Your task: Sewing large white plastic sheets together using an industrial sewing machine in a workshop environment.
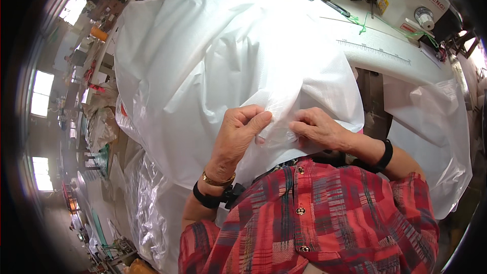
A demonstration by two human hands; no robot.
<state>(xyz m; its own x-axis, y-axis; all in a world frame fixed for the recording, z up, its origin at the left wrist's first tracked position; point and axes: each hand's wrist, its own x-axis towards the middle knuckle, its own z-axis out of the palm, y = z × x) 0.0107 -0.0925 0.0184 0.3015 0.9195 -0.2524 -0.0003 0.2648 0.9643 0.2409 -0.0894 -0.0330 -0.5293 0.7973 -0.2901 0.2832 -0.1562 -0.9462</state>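
Clock directions read from the middle of the view. White sheet (203, 71) fills the middle and spreads up toward 12 o'clock, lying over the desk (378, 33); its near edge gathers in folds at the wearer's waist. Surface has a fine weave-like texture, creased toward 10 o'clock, glaring bright toward 12.

Left hand (238, 131), just below centre: grip narrow, thumb and forefinger pinching the white sheet at its near edge. Right hand (319, 128), at 3 o'clock from the left: fingers curled, thumb tucked in, grip narrow on the same edge. The hands are near each other, apart, with film bunched between.

Gold watch (219, 179) on left wrist, black band (205, 198) just behind it; second black band (386, 156) on right forearm. Red plaid shirt (324, 208) with front buttons, at 6.

At 2 o'clock, pale sewing machine (431, 0) with a handwheel (424, 18). Dark slim tool (334, 6) lies on the desk at 1; green thread (361, 24) touches its lower end. Ruler scale (375, 50) along the desk's near edge, at 2.

Another white sheet hangs at 3. Crumpled clear plastic (149, 208) between 7 and 8. Bright window (41, 94) between 9 and 10.
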